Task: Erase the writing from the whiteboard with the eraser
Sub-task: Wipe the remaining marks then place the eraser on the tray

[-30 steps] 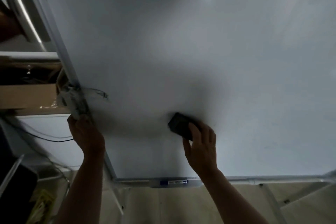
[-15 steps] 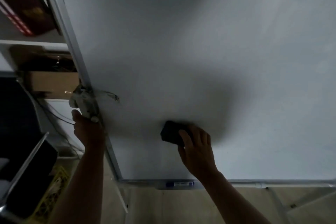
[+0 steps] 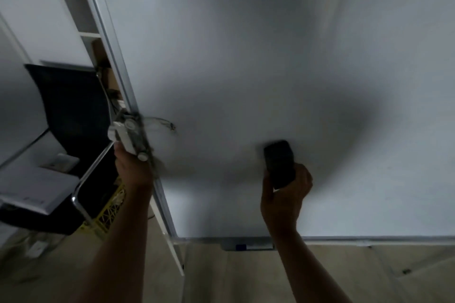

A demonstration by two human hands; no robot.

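A large whiteboard (image 3: 283, 44) fills most of the view, and its surface looks blank apart from a faint thin scribble (image 3: 163, 124) near the left frame. My right hand (image 3: 286, 194) grips a black eraser (image 3: 279, 162) low on the board, with the eraser standing upright above my fingers. My left hand (image 3: 131, 167) grips the board's metal left frame just below a white clamp fitting (image 3: 129, 136). A blue-capped marker (image 3: 248, 246) lies in the tray under the bottom edge.
A black office chair (image 3: 66, 115) with a chrome arm stands left of the board, with white papers on its seat. A yellow crate (image 3: 108, 214) sits on the wooden floor beneath it. Shelving shows behind the board's left frame.
The view has swung right, so the board's left frame sits further in. My right hand has turned the eraser upright and moved it slightly up. My left hand keeps its hold on the frame.
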